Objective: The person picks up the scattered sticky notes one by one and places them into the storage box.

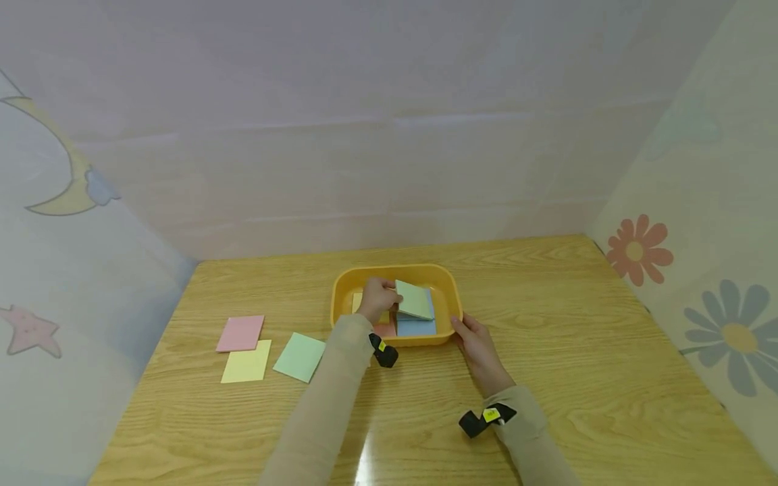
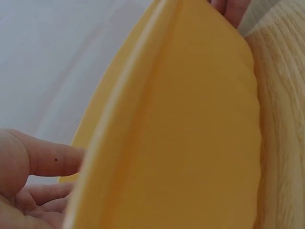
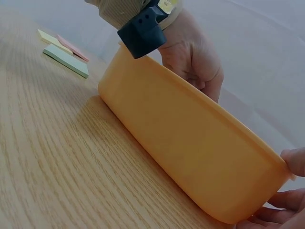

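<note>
A yellow plastic tray (image 1: 450, 297) with rounded corners stands on the table. My left hand (image 1: 378, 297) reaches over its near rim and pinches a pale green sticky-note pad (image 1: 415, 300) by its left edge, tilted above blue pads (image 1: 416, 328). Pink paper (image 1: 384, 329) and a yellow pad (image 1: 357, 302) lie partly hidden under that hand. At the tray's near right corner my right hand (image 1: 477, 344) grips the rim, thumb on top and fingers curled below, as the right wrist view shows. In the left wrist view, the tray wall hides what the left fingers hold.
Left of the tray lie a pink pad (image 1: 240, 333), a yellow pad (image 1: 246, 362) touching it, and a green pad (image 1: 299, 357) near my left forearm. The wooden table (image 1: 577, 324) is bordered by pale patterned sheets (image 1: 389, 175) at the back and both sides.
</note>
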`<state>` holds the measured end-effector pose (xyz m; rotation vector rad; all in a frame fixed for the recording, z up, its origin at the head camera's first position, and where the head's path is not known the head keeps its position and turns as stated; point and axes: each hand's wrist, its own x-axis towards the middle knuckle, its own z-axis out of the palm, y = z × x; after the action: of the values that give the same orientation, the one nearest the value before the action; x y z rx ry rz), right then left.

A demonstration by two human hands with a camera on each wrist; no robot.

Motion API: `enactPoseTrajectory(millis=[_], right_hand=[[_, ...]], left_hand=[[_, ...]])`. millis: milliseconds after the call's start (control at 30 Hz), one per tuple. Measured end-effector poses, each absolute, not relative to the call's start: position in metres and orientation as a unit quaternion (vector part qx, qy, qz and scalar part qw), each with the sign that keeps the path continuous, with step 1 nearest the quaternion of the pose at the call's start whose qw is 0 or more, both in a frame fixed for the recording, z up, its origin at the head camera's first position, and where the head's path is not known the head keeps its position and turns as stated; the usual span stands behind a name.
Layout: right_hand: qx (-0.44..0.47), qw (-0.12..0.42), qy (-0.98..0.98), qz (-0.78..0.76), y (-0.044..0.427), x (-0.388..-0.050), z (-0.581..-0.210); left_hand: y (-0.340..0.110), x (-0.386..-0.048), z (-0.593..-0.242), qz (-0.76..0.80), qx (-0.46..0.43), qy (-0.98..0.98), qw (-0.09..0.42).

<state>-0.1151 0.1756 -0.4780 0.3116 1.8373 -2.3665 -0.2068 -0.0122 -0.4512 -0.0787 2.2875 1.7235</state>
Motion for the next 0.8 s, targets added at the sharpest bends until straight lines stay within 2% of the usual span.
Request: enactPoseTrajectory(millis=[300, 533, 800], right_hand=[[0.098, 0.063, 0.608, -0.785, 0.175, -0.115, -0.479], [0.097, 0.060, 0.615, -0.780, 0.176, -0.116, -0.480], [0.105, 0.067, 0.616, -0.778, 0.175, -0.116, -0.482]], left_hand=[[-0.014, -0.204, -0.455, 0.489, 0.049, 0.861, 0.130], [-0.015, -0.197, -0.450, 0.457, 0.075, 0.872, 0.161], [-0.022, -0.187, -0.443, 0.465, 0.099, 0.871, 0.124]])
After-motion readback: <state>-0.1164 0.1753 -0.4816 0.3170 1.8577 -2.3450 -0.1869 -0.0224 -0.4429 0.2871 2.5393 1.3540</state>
